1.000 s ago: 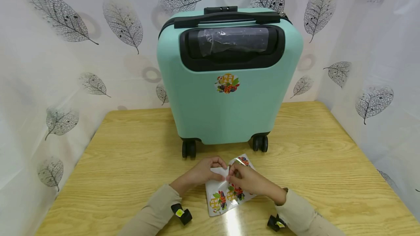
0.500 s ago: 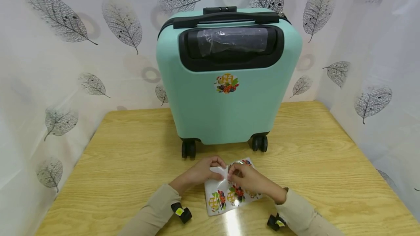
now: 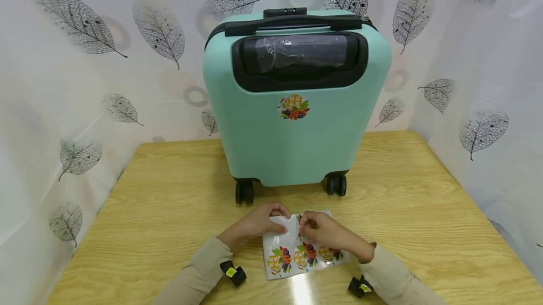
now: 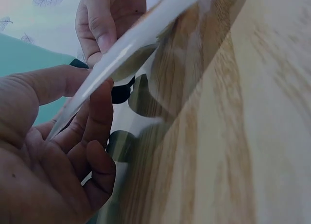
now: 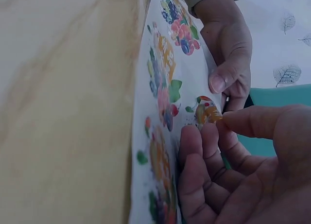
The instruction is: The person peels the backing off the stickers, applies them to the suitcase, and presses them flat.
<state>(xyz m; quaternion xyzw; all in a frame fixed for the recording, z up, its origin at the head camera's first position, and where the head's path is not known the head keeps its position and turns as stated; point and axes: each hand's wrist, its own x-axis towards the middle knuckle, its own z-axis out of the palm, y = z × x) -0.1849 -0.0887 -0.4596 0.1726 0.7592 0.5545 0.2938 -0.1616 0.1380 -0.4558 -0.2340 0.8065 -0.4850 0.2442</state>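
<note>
A white sheet of fruit stickers (image 3: 291,238) is held slightly raised over the table. My left hand (image 3: 260,220) pinches its upper left edge between thumb and fingers; the left wrist view shows the sheet's translucent back. At the sheet's top middle, my right hand (image 3: 327,230) pinches the orange edge of one fruit sticker (image 5: 200,110), seen best in the right wrist view. That edge looks lifted; how much of the sticker is off the sheet is hidden by the fingers. Several printed stickers line the sheet's near edge.
A mint-green suitcase (image 3: 292,149) stands upright on its wheels just behind the hands, with a similar fruit sticker (image 3: 293,108) on its front. The wooden table (image 3: 169,187) meets a leaf-patterned cloth (image 3: 161,83) at the back and sides.
The sheet has swung round and its far right corner has come down, so its near row of stickers shows more. My right hand has shifted slightly right, away from the left.
</note>
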